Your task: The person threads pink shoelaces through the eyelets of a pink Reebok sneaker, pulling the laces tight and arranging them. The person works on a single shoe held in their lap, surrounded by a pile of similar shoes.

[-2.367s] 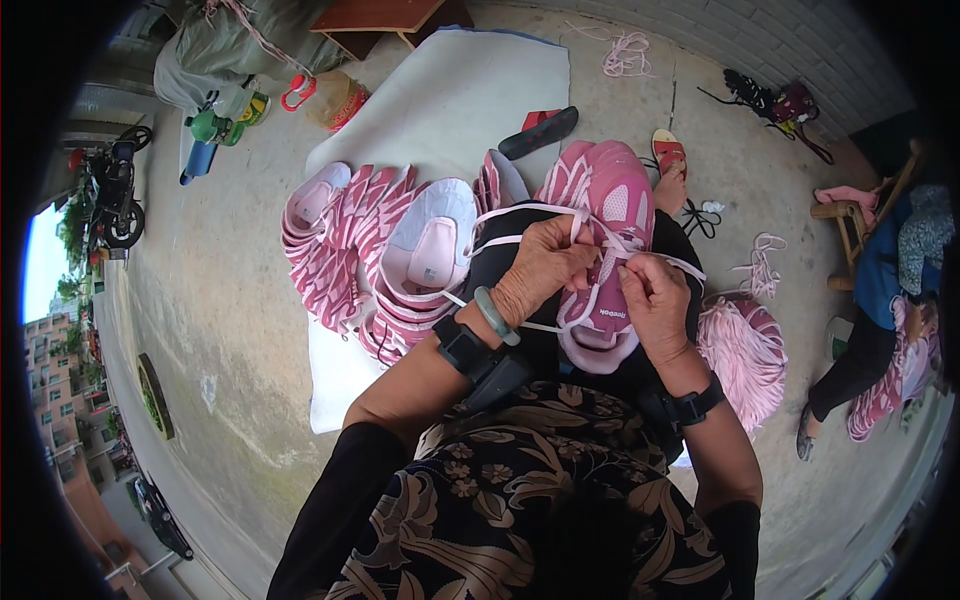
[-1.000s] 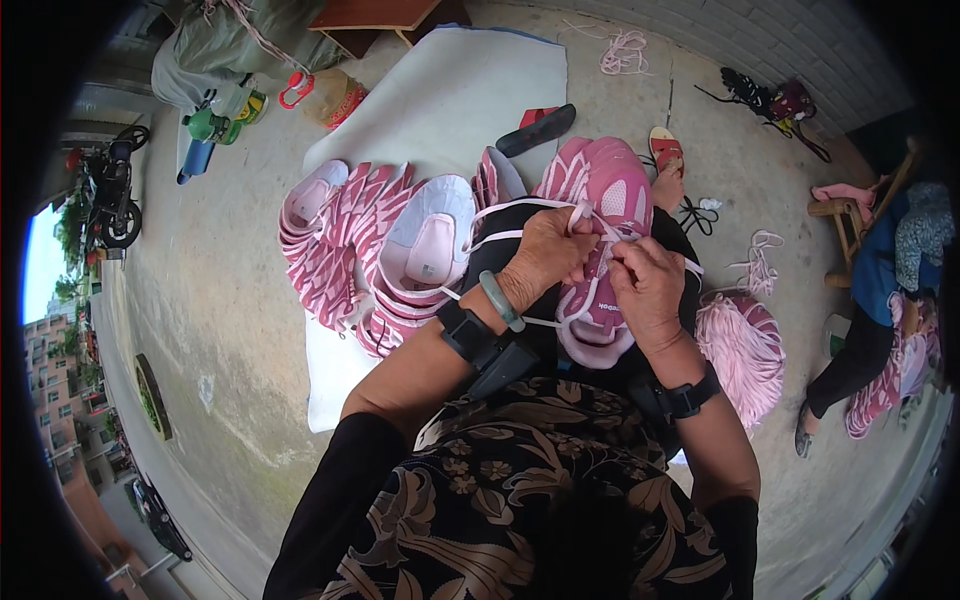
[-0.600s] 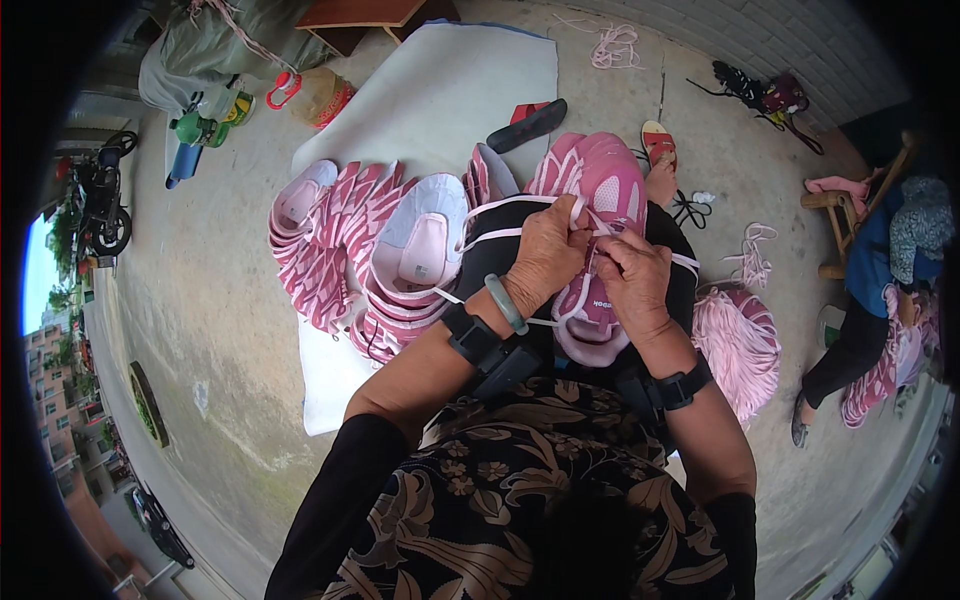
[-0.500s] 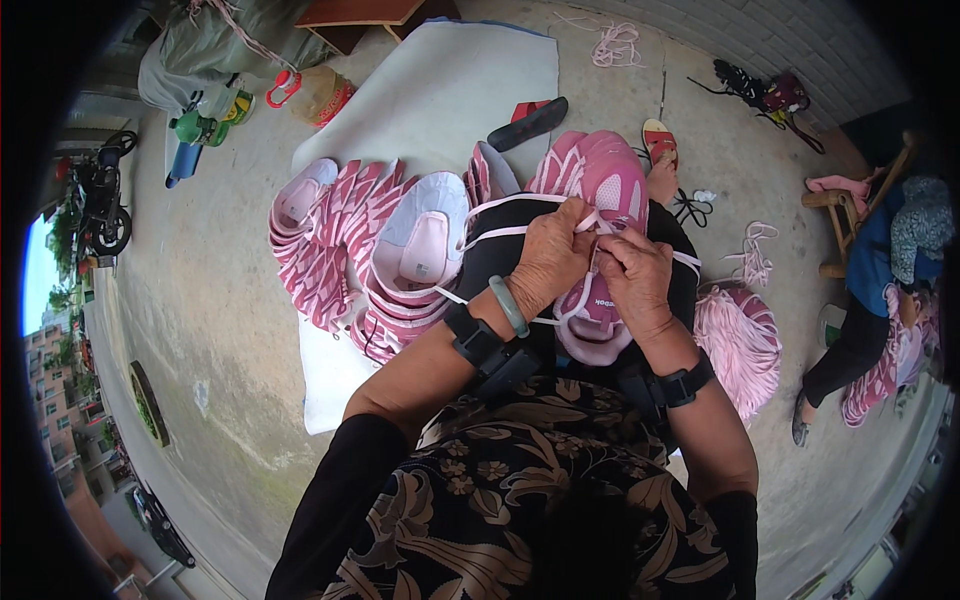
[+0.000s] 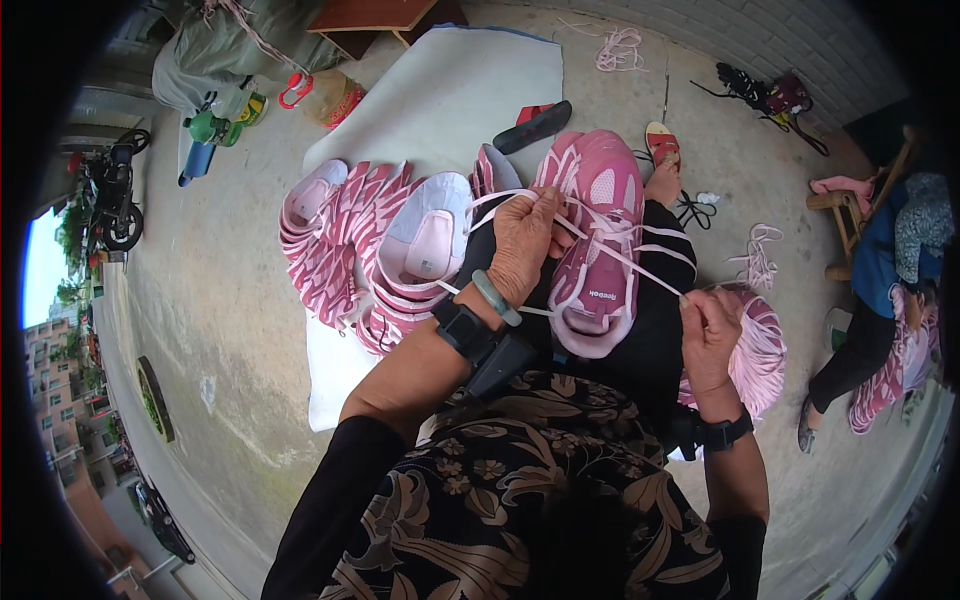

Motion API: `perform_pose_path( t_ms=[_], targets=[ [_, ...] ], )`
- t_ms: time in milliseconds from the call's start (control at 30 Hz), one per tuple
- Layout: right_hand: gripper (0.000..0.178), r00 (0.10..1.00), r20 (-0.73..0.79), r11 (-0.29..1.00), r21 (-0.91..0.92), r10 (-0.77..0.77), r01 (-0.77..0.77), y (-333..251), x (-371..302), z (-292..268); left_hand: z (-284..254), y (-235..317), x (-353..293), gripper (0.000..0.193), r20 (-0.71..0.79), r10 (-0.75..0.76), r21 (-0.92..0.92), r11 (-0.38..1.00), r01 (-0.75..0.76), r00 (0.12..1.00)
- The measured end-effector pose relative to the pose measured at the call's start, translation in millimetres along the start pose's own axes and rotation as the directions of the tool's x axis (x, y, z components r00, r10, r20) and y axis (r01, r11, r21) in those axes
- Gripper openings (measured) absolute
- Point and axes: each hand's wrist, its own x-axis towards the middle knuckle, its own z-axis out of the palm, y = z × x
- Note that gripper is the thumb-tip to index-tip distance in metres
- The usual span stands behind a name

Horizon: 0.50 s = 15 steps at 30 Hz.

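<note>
A pink sneaker (image 5: 606, 283) rests across my dark-trousered lap, toe pointing away from me, its white lace threaded through part of the upper. My right hand (image 5: 710, 335) pinches one lace (image 5: 640, 268) and holds it taut, off to the right of the shoe. At the shoe's left side, my left hand (image 5: 522, 243) is closed around laces near the eyelets; its fingertips are partly hidden. Several nested pink shoe uppers (image 5: 415, 260) stand just left of my left hand. Beside my right wrist lies a bundle of pink laces (image 5: 757, 350).
A white sheet (image 5: 440, 100) covers the ground ahead, with a dark slipper (image 5: 533, 126) at its edge. More stacked uppers (image 5: 320, 225) lie left. Loose laces (image 5: 757, 258) are on the concrete at right, near a wooden chair (image 5: 845, 215) and another person (image 5: 890, 270). Plastic bottles (image 5: 325, 98) stand far left.
My right hand has moved from the shoe's middle out to the right and toward me, drawing the lace straight. My left hand has shifted slightly left, uncovering the shoe's tongue.
</note>
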Motion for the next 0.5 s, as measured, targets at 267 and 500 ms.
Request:
perform_pose_path(
  t_ms=[267, 500],
  targets=[
    [0.005, 0.612, -0.338, 0.698, 0.299, 0.715, -0.651, 243.9, -200.5, -144.7, -9.7, -0.5, 7.6, 0.019, -0.169, 0.036, -0.057, 0.997, -0.046, 0.985],
    [0.032, 0.865, 0.218, 0.757, -0.608, 0.451, -0.241, 175.5, -113.4, -46.4, -11.5, -0.7, -0.8, 0.017, -0.13, 0.183, -0.009, 0.983, -0.186, 0.974]
  ],
)
